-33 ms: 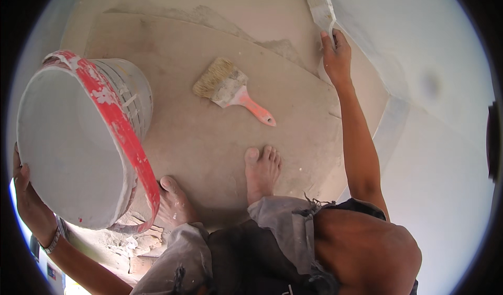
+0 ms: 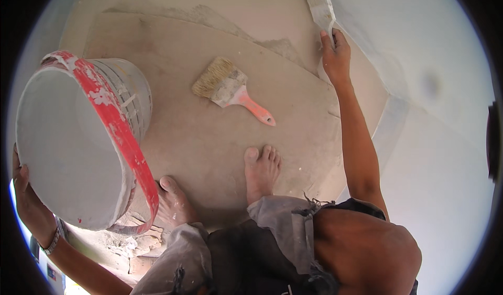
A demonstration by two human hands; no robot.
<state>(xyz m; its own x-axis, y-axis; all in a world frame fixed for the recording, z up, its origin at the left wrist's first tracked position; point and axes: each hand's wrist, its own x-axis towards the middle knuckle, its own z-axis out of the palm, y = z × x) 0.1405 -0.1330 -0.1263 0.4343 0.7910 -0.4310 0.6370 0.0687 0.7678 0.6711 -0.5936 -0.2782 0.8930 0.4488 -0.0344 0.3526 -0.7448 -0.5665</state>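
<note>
At the upper right, my right hand (image 2: 335,59) grips the handle of a paintbrush with white-coated bristles (image 2: 319,1), held at the seam where the pale wall meets the floor. On the left, the fingers of my left hand (image 2: 26,190) curl round the rim of a large white bucket (image 2: 68,143), tipped toward me, with a pale, coated interior and a paint-flecked red handle band (image 2: 123,132). A wide brush (image 2: 220,85) with tan bristles and a pink handle lies on the floor between my hands.
My bare feet (image 2: 262,169) stand on a dusty beige floor (image 2: 304,132) with grey patches along a seam. A pale wall (image 2: 440,153) curves along the right side. Scraps of debris (image 2: 141,242) lie at the lower left behind the bucket.
</note>
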